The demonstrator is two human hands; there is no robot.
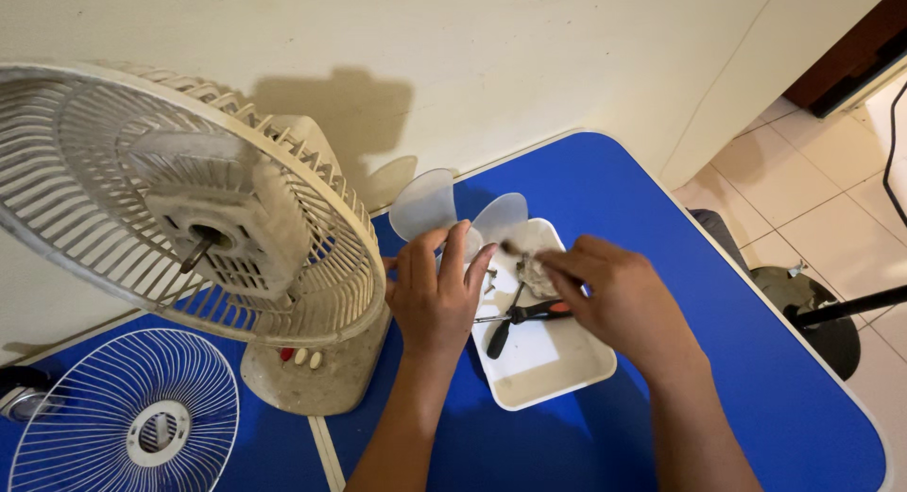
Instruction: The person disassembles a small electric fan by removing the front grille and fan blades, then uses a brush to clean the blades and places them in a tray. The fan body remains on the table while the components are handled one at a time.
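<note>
My left hand (pixel 435 298) grips the hub of a translucent white fan blade (pixel 425 204), holding it upright over a white tray (pixel 557 364) on the blue table (pixel 756 360). My right hand (pixel 614 298) pinches a small grey dusty wad (pixel 536 270) with a thin brush-like tip pointed at the blade hub. In the tray lie two screwdrivers (pixel 524 314), one with a black and orange handle, and some small screws. To the left stands the dirty cream fan body (pixel 189 218) with its rear guard and bare motor shaft.
The removed white front grille (pixel 123 416) lies flat at the lower left of the table. A cream wall rises behind. To the right the tiled floor (pixel 812 199) holds a dark round stand base (pixel 812 303) and a black cable.
</note>
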